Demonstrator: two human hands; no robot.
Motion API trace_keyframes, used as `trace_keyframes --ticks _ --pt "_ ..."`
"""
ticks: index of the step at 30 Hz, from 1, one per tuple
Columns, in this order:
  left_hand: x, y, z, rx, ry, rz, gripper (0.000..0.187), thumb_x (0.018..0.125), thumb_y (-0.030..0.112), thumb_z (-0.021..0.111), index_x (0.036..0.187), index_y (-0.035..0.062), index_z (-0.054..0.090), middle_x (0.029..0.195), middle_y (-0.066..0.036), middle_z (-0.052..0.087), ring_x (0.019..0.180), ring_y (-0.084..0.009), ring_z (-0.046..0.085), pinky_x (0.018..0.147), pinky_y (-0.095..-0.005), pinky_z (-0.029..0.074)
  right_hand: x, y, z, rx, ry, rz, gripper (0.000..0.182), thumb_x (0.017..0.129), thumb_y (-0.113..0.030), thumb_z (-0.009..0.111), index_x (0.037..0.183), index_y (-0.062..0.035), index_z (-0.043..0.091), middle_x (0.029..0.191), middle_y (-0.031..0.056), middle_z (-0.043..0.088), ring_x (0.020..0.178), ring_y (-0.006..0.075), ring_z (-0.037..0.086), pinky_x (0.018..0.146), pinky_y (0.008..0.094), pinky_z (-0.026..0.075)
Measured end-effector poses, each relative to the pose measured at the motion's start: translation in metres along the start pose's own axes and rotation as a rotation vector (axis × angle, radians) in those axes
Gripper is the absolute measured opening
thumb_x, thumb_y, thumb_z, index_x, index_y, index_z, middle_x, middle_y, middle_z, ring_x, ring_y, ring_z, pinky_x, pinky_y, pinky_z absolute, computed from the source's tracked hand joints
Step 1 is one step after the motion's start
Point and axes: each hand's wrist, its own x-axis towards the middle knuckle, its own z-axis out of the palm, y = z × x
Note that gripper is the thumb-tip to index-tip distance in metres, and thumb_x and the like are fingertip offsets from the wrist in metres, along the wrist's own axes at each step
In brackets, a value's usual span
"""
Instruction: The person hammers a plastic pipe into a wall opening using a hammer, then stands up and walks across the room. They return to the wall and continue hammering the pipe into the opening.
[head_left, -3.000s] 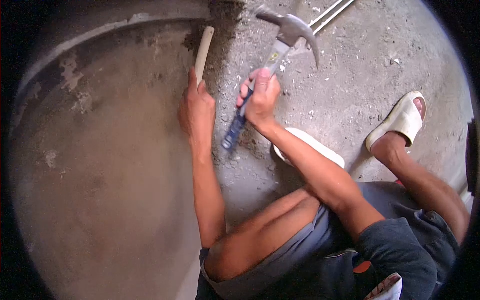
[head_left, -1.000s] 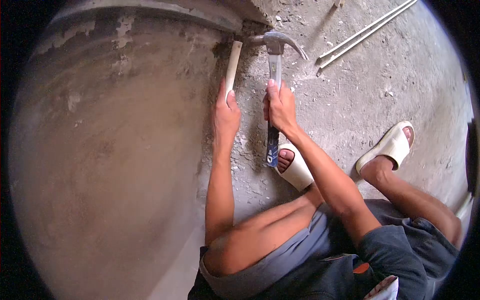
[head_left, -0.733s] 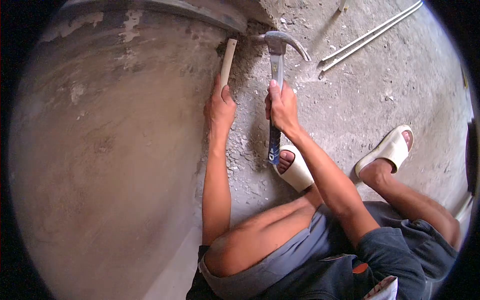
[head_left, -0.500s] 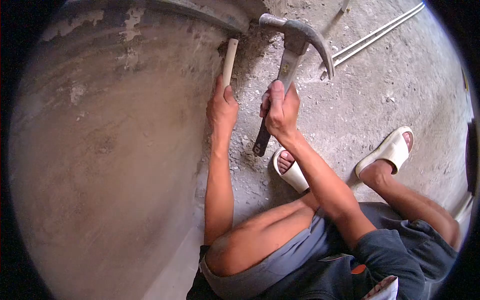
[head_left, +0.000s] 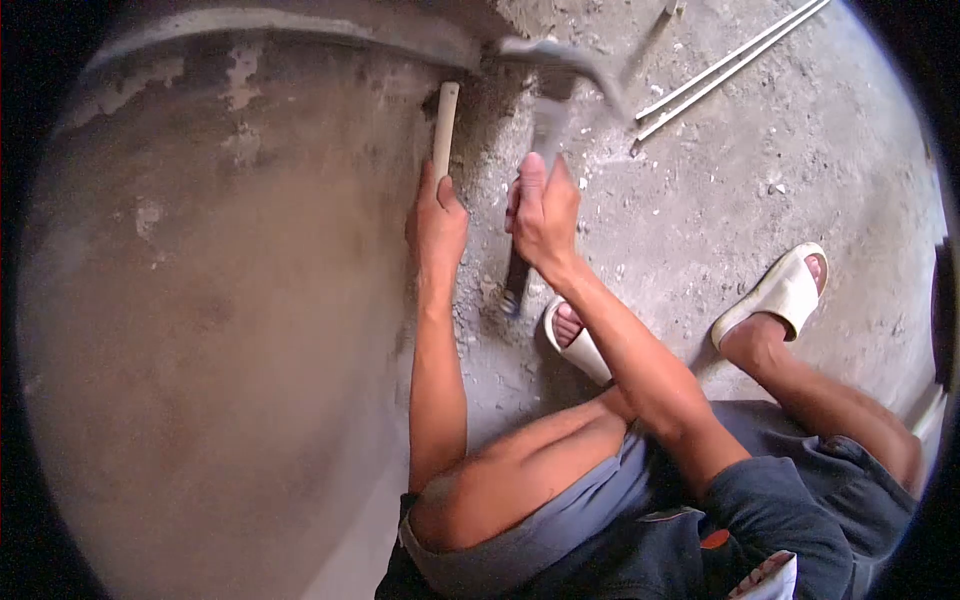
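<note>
My left hand is closed around the lower part of a pale, round-ended rod with a small hole near its top. The rod stands close to the wall, and its lower end is hidden in my hand. To the right, my right hand grips a claw hammer by its dark handle, thumb along the shaft. Motion smears the hammer's head, which is up and to the right of the rod's top, apart from it.
A worn wall fills the left side, with a curved ledge above. Chips and dust litter the concrete floor. Two thin white strips lie at upper right. My sandalled feet rest on the floor.
The hammer has swung left and its head is now blurred, closer to the rod. The rod and my left hand appear slightly further left, and the whole view has shifted a little.
</note>
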Motion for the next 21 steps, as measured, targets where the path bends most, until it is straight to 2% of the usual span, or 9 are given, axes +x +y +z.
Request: trace_keyframes --ticks 2,4,6,8,12,14,16,19,21 --pt "-0.004 0.008 -0.007 0.023 -0.003 -0.012 0.043 0.093 0.025 0.039 0.132 0.0063 0.044 0.115 -0.025 0.057 0.103 -0.0429 0.055 0.086 -0.0462 0.044 -0.014 -0.003 0.017 0.324 0.202 -0.029 0.039 0.095 -0.032 0.042 0.089 0.0059 0.049 0.063 0.0269 0.056 0.066 0.0505 0.055 0.063 0.0525 0.043" --pt "0.000 0.007 -0.007 0.032 0.016 0.015 0.043 0.093 0.025 0.039 0.132 0.0072 0.044 0.115 -0.025 0.057 0.103 -0.0425 0.055 0.086 -0.0461 0.044 0.007 0.010 0.014 0.040 0.180 -0.162 0.039 0.095 -0.032 0.043 0.088 0.0049 0.050 0.062 0.0261 0.055 0.065 0.0494 0.055 0.062 0.0517 0.044" --pt "0.004 -0.002 0.001 -0.076 0.054 0.113 0.039 0.094 0.019 0.041 0.130 0.0074 0.045 0.116 -0.026 0.055 0.107 -0.0433 0.053 0.087 -0.0463 0.043 0.024 0.002 -0.001 -0.342 -0.089 -0.081 0.038 0.095 -0.033 0.043 0.091 0.0040 0.050 0.060 0.0248 0.054 0.064 0.0481 0.055 0.062 0.0508 0.044" --pt "0.005 0.014 -0.003 -0.064 0.037 0.049 0.038 0.094 0.019 0.041 0.129 0.0067 0.046 0.114 -0.025 0.057 0.105 -0.0436 0.053 0.085 -0.0462 0.043 0.013 -0.009 -0.009 -0.164 -0.185 0.068 0.039 0.094 -0.033 0.044 0.091 0.0047 0.051 0.063 0.0257 0.056 0.066 0.0487 0.056 0.062 0.0511 0.044" --pt "-0.005 0.026 -0.018 -0.022 -0.071 -0.047 0.044 0.093 0.023 0.041 0.133 0.0036 0.042 0.113 -0.026 0.057 0.102 -0.0455 0.055 0.086 -0.0471 0.044 -0.005 0.010 0.015 0.272 0.170 0.004 0.041 0.093 -0.033 0.046 0.089 0.0068 0.053 0.071 0.0286 0.059 0.070 0.0489 0.057 0.063 0.0523 0.043" --pt "0.006 -0.022 0.015 -0.058 -0.003 0.035 0.043 0.094 0.026 0.043 0.131 0.0046 0.043 0.101 -0.023 0.061 0.088 -0.0408 0.059 0.074 -0.0442 0.047 0.022 0.004 0.002 -0.333 -0.076 -0.091 0.041 0.093 -0.034 0.046 0.090 0.0062 0.053 0.069 0.0258 0.059 0.067 0.0456 0.058 0.061 0.0494 0.044" --pt "0.017 -0.018 0.019 -0.104 0.078 0.128 0.042 0.094 0.029 0.045 0.129 0.0057 0.044 0.089 -0.020 0.065 0.073 -0.0361 0.064 0.062 -0.0413 0.050 0.036 -0.002 -0.018 -0.364 -0.103 -0.126 0.041 0.093 -0.035 0.046 0.089 0.0062 0.052 0.067 0.0251 0.058 0.065 0.0453 0.057 0.061 0.0486 0.044" --pt "0.001 0.014 -0.008 -1.876 -0.632 -0.601 0.043 0.096 0.039 0.044 0.129 0.0110 0.041 0.062 0.008 0.034 0.045 -0.0001 0.029 0.036 -0.0151 0.025 0.018 0.000 -0.045 -0.252 -0.168 -0.055 0.043 0.094 -0.037 0.046 0.087 0.0049 0.052 0.064 0.0220 0.057 0.059 0.0391 0.058 0.059 0.0470 0.046" --pt "-0.020 0.034 -0.007 -1.749 -0.597 -0.582 0.043 0.097 0.039 0.044 0.129 0.0107 0.041 0.062 0.007 0.034 0.045 -0.0006 0.030 0.035 -0.0156 0.025 0.007 0.012 -0.058 -0.082 -0.137 0.132 0.042 0.095 -0.039 0.044 0.081 0.0002 0.050 0.057 0.0125 0.054 0.049 0.0253 0.056 0.050 0.0403 0.046"
